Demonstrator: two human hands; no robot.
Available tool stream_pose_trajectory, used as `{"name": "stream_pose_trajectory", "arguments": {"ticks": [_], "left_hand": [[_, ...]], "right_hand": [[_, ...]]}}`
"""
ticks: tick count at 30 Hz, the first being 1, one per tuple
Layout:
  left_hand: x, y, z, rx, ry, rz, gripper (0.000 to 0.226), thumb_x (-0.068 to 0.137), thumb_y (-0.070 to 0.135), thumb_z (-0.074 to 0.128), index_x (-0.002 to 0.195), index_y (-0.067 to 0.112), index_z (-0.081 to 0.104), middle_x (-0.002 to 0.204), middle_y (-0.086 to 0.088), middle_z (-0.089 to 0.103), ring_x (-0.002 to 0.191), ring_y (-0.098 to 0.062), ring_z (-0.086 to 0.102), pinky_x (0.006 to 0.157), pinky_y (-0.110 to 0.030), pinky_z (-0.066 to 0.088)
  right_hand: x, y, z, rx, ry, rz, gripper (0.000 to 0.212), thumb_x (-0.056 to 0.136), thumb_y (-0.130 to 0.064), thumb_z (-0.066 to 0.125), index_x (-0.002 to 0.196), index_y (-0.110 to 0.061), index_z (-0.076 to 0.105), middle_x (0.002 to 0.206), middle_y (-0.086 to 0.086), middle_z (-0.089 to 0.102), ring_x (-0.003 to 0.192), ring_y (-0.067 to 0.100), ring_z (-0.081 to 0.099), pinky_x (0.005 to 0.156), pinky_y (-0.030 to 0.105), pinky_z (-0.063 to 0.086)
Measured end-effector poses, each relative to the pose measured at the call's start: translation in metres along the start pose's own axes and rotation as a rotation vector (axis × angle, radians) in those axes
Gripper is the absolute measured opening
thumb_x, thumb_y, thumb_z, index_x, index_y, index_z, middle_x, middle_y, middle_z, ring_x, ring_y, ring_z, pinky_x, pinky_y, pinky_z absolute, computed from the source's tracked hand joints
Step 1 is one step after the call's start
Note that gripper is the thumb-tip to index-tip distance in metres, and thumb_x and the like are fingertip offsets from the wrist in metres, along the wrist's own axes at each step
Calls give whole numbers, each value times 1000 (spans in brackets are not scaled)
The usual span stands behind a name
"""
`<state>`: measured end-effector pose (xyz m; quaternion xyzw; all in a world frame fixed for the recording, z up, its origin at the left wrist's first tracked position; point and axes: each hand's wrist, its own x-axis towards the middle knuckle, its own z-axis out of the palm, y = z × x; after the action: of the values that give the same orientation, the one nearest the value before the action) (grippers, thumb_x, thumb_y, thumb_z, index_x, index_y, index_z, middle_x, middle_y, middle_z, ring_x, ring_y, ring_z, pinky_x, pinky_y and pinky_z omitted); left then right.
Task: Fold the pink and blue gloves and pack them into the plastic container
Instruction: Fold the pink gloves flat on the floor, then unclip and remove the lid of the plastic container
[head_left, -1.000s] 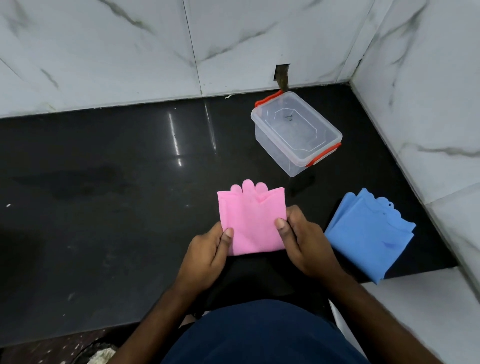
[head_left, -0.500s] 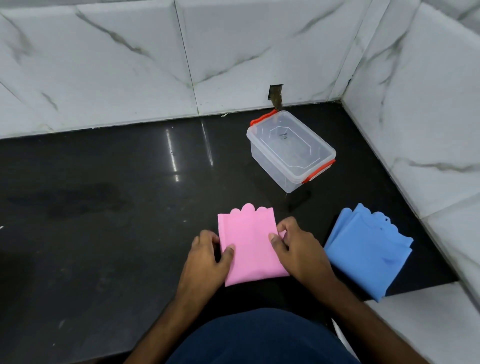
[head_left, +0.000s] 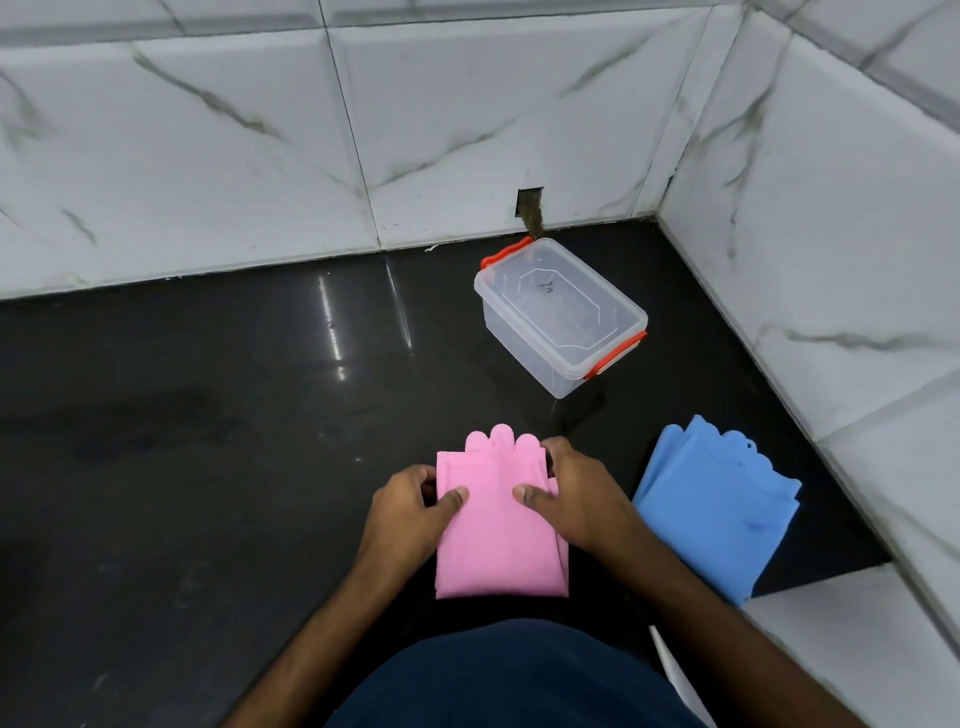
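Pink gloves (head_left: 498, 535), folded flat, scalloped fingertips toward the container (head_left: 561, 317).

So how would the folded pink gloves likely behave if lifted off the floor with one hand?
The pink gloves look thin and floppy, so the fold would probably sag open. Both the left hand and right hand grip their edges, which suggests they need holding. Probably light.

floor (head_left: 208, 415): glossy black, light glare | walls (head_left: 208, 156): white marble tile, corner at right
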<state>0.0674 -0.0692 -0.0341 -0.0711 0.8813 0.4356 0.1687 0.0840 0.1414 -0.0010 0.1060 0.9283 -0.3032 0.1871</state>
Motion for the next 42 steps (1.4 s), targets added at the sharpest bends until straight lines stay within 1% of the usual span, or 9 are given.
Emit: {"name": "stream_pose_trajectory", "arguments": {"ticks": [8,15,19,24,27,31,35,39,42], "left_hand": [[20,31,22,-79,-58,48,11,86,32,77,89,24,70,84,7,76,77,-15,75,64,-49,64],[29,40,33,84,9,186,24,95,47,62,107,26,65,96,12,68,89,-10,66,80,-38,58],[31,54,36,-71,116,266,30,102,40,56,118,17,64,110,3,65,97,-12,63,90,-35,54],[44,79,34,-103,119,369,37,102,38,56,131,14,59,116,1,60,99,-11,62,91,-34,55],[53,96,36,-72,133,420,41,101,36,58,139,18,54,125,-1,55,109,-13,59,95,-33,53],[68,113,41,24,49,505,56,100,31,62,153,30,42,130,2,44,117,-9,49,97,-23,41],[80,122,46,67,-65,504,53,102,30,60,152,31,44,144,-6,44,127,-13,46,103,-23,38],[79,124,46,74,105,520,38,101,25,59,139,26,55,128,-4,58,112,-13,55,97,-35,52],[70,123,41,260,234,539,34,96,21,66,129,26,65,112,-4,54,106,-20,50,90,-41,54]], "right_hand": [[3,17,-27,-12,111,116,50,96,-32,67,139,-19,44,133,3,65,115,23,66,98,38,54],[-2,30,-30,-163,182,77,60,100,-42,58,151,-21,34,148,3,54,129,23,58,103,40,52],[2,31,-34,-166,284,62,67,100,-43,57,156,-23,27,155,3,43,134,21,52,103,39,53],[14,28,-40,-27,543,-37,72,99,-38,61,156,-28,18,136,2,52,109,17,63,74,24,48],[25,28,-47,-53,547,-87,78,99,-42,59,156,-41,7,119,3,53,87,12,61,60,21,44],[42,30,-55,-5,476,-103,63,101,-50,52,157,-33,27,128,5,56,104,12,61,79,22,45],[52,27,-60,129,521,-165,43,104,-49,45,139,-25,52,117,5,63,96,10,60,73,14,41],[63,15,-64,256,554,-195,22,103,-34,54,120,-22,61,104,4,63,88,10,59,74,19,50],[73,5,-67,280,550,-184,10,100,-21,58,109,-18,60,99,5,61,81,10,56,67,16,43]]}}
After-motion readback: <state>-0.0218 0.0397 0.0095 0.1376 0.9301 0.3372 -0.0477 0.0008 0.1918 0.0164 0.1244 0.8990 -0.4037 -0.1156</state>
